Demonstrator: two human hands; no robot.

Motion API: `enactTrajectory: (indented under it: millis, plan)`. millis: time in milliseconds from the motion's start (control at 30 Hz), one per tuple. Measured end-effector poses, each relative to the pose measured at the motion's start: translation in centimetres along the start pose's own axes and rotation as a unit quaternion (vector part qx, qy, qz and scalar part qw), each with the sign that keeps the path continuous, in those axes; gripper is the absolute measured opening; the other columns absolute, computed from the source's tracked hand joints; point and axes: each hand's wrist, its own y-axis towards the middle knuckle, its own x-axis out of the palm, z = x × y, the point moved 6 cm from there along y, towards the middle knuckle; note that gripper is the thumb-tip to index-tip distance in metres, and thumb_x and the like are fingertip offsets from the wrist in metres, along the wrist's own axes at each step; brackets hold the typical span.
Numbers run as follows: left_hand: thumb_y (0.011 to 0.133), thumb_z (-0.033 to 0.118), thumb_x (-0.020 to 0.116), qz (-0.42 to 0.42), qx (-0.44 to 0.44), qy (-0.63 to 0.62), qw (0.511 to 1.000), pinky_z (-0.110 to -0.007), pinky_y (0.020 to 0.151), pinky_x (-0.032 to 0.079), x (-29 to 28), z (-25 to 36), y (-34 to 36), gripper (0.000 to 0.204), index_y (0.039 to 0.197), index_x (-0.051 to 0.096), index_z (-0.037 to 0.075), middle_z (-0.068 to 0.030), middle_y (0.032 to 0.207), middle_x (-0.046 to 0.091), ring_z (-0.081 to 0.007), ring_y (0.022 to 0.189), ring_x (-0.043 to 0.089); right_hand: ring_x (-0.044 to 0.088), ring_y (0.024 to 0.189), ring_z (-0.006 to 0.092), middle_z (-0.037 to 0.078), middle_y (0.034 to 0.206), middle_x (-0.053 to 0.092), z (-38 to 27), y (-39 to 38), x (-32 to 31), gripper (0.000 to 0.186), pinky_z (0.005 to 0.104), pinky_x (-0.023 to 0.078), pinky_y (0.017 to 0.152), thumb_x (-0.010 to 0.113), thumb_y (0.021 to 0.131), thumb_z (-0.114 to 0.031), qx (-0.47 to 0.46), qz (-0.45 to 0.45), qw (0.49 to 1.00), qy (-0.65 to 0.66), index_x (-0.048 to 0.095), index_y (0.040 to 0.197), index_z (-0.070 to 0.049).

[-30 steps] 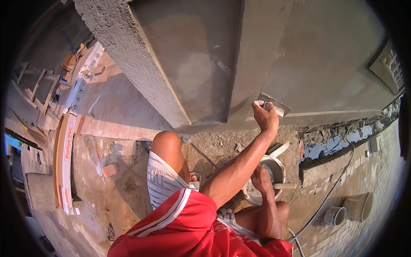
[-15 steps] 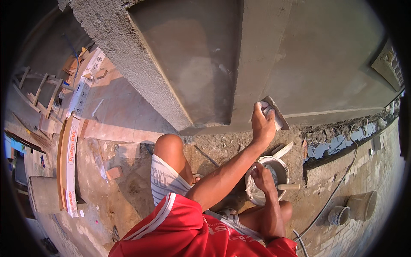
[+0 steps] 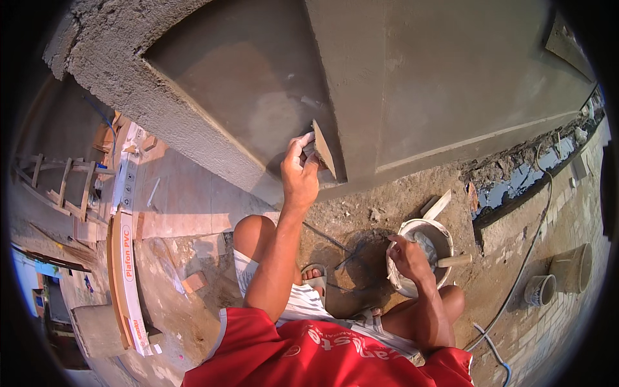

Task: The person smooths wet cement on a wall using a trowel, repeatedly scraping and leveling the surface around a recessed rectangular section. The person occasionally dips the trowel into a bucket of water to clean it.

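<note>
My left hand (image 3: 300,169) is closed around the back of a flat plastering float (image 3: 324,151), its thin plate on edge against the inner right side of a recessed panel (image 3: 258,71) in the grey plastered wall (image 3: 445,84). The fingertips look smeared with white paste. At the lower right, my right hand (image 3: 411,259) grips the left rim of a whitish bucket (image 3: 445,230) standing on the ground. A trowel with a pale handle (image 3: 454,260) lies across the bucket, its blade inside. How the right fingers wrap the rim is partly hidden.
A pale wooden piece (image 3: 438,204) lies behind the bucket. Two more buckets (image 3: 540,290) stand at the right, near a cable (image 3: 516,277). A long cardboard box (image 3: 127,271) and a wooden frame (image 3: 64,184) lie at the left. A broken trench (image 3: 516,180) runs along the wall.
My left hand has moved left with the float, from the flat wall strip to the recessed panel. My right hand stays at the bucket rim. The whole view has shifted.
</note>
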Motion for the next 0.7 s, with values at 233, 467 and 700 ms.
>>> enactTrajectory:
  millis: [233,467,700]
  plan:
    - [0.081,-0.013,0.055,-0.009,0.073,0.106,0.992,-0.031,0.088,0.049,1.7,1.0,1.4,0.038,0.118,0.059,-0.006,-0.0103,0.109,0.062,-0.0184,0.096,0.062,0.067,0.081,0.0383,0.019,0.084,0.069,0.1,-0.2,-0.4,0.034,0.0455,0.052,0.072,0.065,0.086,-0.014,-0.001,0.003,1.0,0.003,0.061,0.118,-0.002]
    - [0.078,-0.015,0.056,-0.004,0.065,0.121,0.991,-0.032,0.086,0.049,2.4,-0.8,1.1,0.04,0.116,0.061,-0.005,-0.0135,0.11,0.063,-0.0216,0.097,0.063,0.067,0.083,0.0386,0.018,0.085,0.069,0.2,-0.3,-0.4,0.037,0.0449,0.052,0.074,0.064,0.087,-0.016,0.024,-0.013,0.999,0.022,0.06,0.121,-0.002]
    - [0.078,-0.014,0.057,0.004,0.077,0.128,0.989,-0.031,0.081,0.052,2.7,-1.2,0.5,0.038,0.115,0.061,-0.005,-0.014,0.111,0.063,-0.0238,0.1,0.063,0.067,0.084,0.0387,0.019,0.087,0.069,-0.4,-0.4,-0.6,0.038,0.0459,0.052,0.076,0.065,0.087,-0.016,0.031,-0.023,0.999,0.018,0.061,0.122,-0.003]
